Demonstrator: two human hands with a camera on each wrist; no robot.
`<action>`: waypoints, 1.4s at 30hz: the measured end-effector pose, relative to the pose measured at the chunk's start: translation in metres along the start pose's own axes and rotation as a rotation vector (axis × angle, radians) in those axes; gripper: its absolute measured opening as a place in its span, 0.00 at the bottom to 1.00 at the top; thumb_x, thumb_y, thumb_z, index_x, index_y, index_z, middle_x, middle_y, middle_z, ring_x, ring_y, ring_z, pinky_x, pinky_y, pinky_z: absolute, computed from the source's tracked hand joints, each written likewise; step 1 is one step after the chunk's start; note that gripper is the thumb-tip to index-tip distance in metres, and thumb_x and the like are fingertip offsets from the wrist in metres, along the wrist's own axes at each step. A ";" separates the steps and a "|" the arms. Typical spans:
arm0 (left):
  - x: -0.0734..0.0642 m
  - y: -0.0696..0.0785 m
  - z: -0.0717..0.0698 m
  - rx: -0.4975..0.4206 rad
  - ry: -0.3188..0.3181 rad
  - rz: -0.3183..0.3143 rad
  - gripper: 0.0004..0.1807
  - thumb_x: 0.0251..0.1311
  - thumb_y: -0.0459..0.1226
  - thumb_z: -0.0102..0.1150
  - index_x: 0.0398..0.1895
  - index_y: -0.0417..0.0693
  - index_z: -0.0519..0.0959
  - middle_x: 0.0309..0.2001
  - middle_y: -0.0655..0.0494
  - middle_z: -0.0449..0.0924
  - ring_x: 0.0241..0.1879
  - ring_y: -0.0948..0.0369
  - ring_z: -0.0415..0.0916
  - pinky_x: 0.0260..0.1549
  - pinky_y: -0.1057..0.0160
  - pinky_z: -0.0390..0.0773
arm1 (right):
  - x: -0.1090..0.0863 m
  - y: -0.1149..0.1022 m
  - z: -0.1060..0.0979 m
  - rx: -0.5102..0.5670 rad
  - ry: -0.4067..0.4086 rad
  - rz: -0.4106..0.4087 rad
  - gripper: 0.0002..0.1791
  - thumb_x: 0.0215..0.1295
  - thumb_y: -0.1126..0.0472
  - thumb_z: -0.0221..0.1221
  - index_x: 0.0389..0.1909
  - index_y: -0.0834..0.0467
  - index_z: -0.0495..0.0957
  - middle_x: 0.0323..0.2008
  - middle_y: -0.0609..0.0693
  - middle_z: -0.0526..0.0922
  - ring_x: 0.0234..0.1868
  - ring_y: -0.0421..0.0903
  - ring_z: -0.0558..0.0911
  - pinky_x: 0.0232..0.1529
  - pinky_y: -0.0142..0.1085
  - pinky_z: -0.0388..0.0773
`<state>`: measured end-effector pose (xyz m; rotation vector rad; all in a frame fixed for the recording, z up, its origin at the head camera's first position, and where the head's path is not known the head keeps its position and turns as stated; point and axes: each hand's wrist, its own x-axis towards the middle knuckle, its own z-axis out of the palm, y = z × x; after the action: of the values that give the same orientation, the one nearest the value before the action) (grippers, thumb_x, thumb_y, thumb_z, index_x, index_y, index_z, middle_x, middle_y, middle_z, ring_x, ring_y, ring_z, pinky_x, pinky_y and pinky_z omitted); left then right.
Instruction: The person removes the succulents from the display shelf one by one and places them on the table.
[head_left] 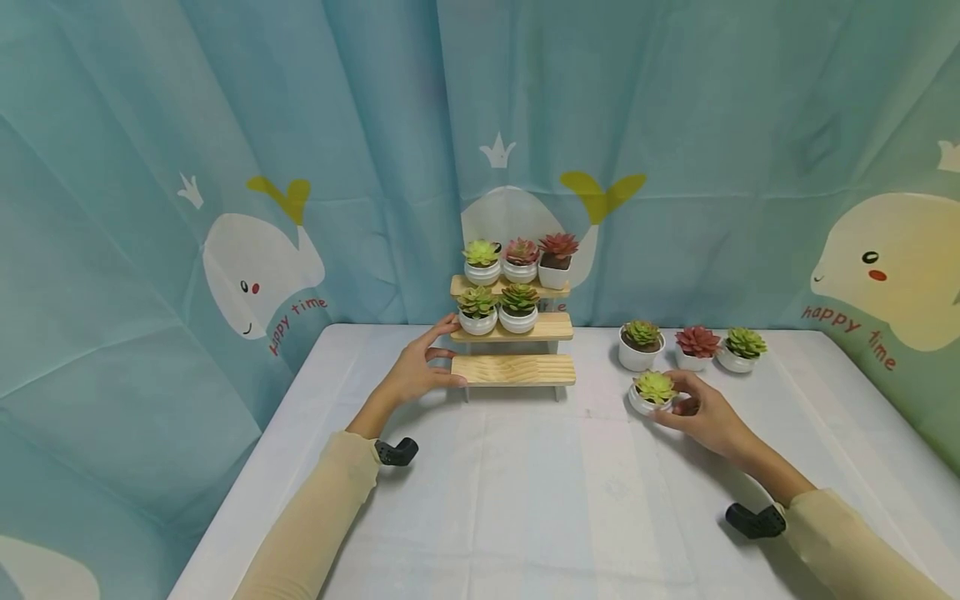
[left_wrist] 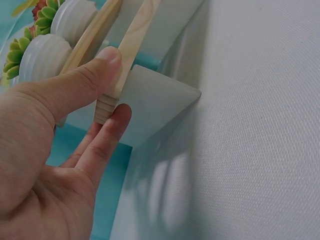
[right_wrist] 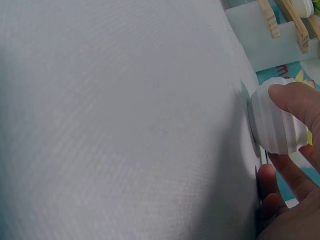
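Observation:
A three-step wooden stand point(head_left: 514, 369) stands at the back middle of the white table. Its top step carries three small potted succulents point(head_left: 521, 259), the middle step two point(head_left: 498, 308), and the lowest step is bare. My left hand point(head_left: 444, 358) grips the stand's left end. In the left wrist view the left hand point(left_wrist: 114, 85) pinches the end of a shelf board point(left_wrist: 131, 45) between thumb and finger. My right hand point(head_left: 672, 402) holds a small white pot with a yellow-green succulent point(head_left: 654, 390) on the table, right of the stand. In the right wrist view the right hand point(right_wrist: 281, 142) has its thumb on the ribbed pot point(right_wrist: 272, 125) and fingers below.
Three more potted succulents stand in a row at the back right: a green one point(head_left: 641, 344), a red one point(head_left: 697, 346) and another green one point(head_left: 742, 347). A teal whale-print curtain point(head_left: 247, 167) hangs behind and at both sides. The white tablecloth point(head_left: 555, 492) covers the table.

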<state>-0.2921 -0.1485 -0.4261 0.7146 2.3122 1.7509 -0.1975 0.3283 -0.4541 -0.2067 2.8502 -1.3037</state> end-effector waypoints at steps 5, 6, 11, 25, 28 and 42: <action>-0.001 0.001 0.000 0.004 0.003 -0.002 0.50 0.53 0.24 0.76 0.79 0.49 0.62 0.82 0.63 0.50 0.65 0.44 0.73 0.51 0.53 0.84 | -0.001 0.000 0.000 0.001 0.000 0.002 0.37 0.65 0.56 0.71 0.70 0.63 0.66 0.52 0.61 0.77 0.41 0.45 0.77 0.38 0.31 0.76; -0.001 0.001 0.000 0.006 0.002 0.001 0.50 0.53 0.24 0.76 0.79 0.48 0.62 0.82 0.63 0.49 0.65 0.44 0.73 0.50 0.53 0.84 | -0.001 0.000 0.000 0.001 -0.002 0.002 0.37 0.65 0.56 0.71 0.70 0.63 0.66 0.52 0.61 0.77 0.41 0.45 0.77 0.38 0.31 0.76; 0.000 -0.001 0.000 0.009 0.000 0.006 0.50 0.53 0.25 0.76 0.79 0.48 0.62 0.83 0.62 0.48 0.65 0.42 0.72 0.50 0.54 0.84 | 0.000 -0.001 -0.001 0.001 -0.008 0.007 0.37 0.65 0.56 0.71 0.70 0.63 0.66 0.53 0.62 0.77 0.42 0.46 0.77 0.38 0.32 0.76; -0.002 -0.003 0.000 0.022 0.004 0.009 0.49 0.54 0.25 0.76 0.79 0.48 0.62 0.82 0.64 0.47 0.64 0.43 0.73 0.51 0.51 0.84 | -0.001 -0.010 -0.009 -0.014 -0.093 -0.003 0.41 0.66 0.56 0.71 0.72 0.65 0.62 0.57 0.66 0.76 0.47 0.52 0.82 0.40 0.36 0.79; -0.001 -0.004 0.000 0.022 0.003 0.008 0.49 0.54 0.25 0.75 0.79 0.48 0.62 0.82 0.64 0.48 0.64 0.44 0.73 0.52 0.51 0.84 | 0.000 -0.011 -0.015 -0.017 -0.141 0.004 0.43 0.66 0.54 0.70 0.73 0.66 0.59 0.61 0.72 0.73 0.52 0.58 0.82 0.43 0.40 0.81; -0.001 -0.006 0.000 0.031 0.006 0.016 0.49 0.53 0.25 0.76 0.78 0.49 0.63 0.82 0.65 0.48 0.64 0.44 0.74 0.52 0.51 0.83 | 0.000 -0.023 -0.050 0.018 -0.264 -0.052 0.49 0.66 0.58 0.70 0.78 0.63 0.50 0.64 0.76 0.69 0.49 0.58 0.85 0.41 0.39 0.84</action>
<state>-0.2930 -0.1502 -0.4315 0.7352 2.3488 1.7301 -0.1971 0.3511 -0.4039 -0.4219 2.6271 -1.2082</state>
